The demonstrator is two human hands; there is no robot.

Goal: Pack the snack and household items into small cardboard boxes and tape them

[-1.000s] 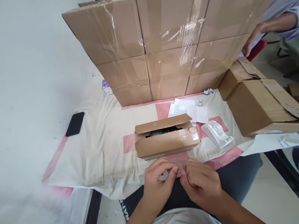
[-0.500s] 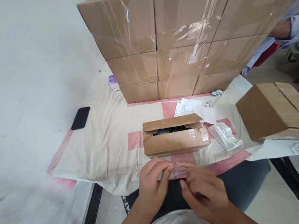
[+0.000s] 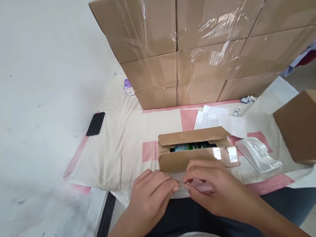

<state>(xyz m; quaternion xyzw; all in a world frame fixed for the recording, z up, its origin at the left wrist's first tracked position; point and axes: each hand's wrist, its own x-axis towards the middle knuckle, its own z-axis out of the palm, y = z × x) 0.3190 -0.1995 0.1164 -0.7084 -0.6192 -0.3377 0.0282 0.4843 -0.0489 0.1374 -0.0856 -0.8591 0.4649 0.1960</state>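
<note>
Just in front of a small long carton (image 3: pixel 194 160) both my hands are in a pinch, close together over the cloth's near edge. My left hand (image 3: pixel 154 194) has its thumb and fingertips pressed together. Facing it, my right hand (image 3: pixel 212 181) pinches too, its fingers curled. Between the fingertips is a faint see-through strip that looks like clear tape (image 3: pixel 180 177). The carton's top flaps stand partly raised, and a dark, green and blue printed item (image 3: pixel 193 146) shows inside. Shiny tape pieces lie on its right end. A white tape dispenser (image 3: pixel 257 154) sits right of the carton.
Behind the carton rises a tall wall of taped cardboard boxes (image 3: pixel 180 67). Printed white papers (image 3: pixel 213 118) lie before it. A larger carton (image 3: pixel 310 127) stands at right. A black phone (image 3: pixel 96 123) rests at left on the cloth (image 3: pixel 119 140). Blue-white fabric shows at far right.
My view has shifted, so the scene sits further right and larger. My hands have moved nearer the carton's front, both still pinched. The gap between the carton's flaps looks wider.
</note>
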